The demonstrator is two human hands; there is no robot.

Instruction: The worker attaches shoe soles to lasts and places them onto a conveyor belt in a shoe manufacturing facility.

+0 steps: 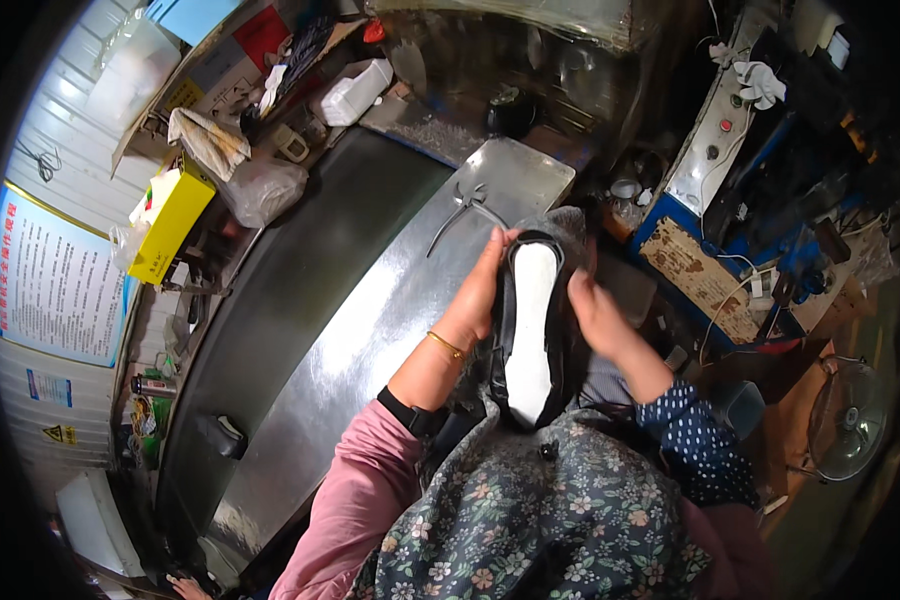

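A black shoe upper with a long white insole board is held bottom side up in front of me. My left hand is closed on its left side near the far end, the fingers partly hidden behind it. My right hand is at the shoe's right edge, smeared by motion; I cannot tell whether it touches the shoe or how its fingers are set. On the metal bench beyond my left hand lies a pair of metal pincers.
Left of the bench runs a dark conveyor belt, carrying another dark shoe piece. Farther left is a shelf with a yellow box. A blue machine and a fan stand right. Another person's hand shows lower left.
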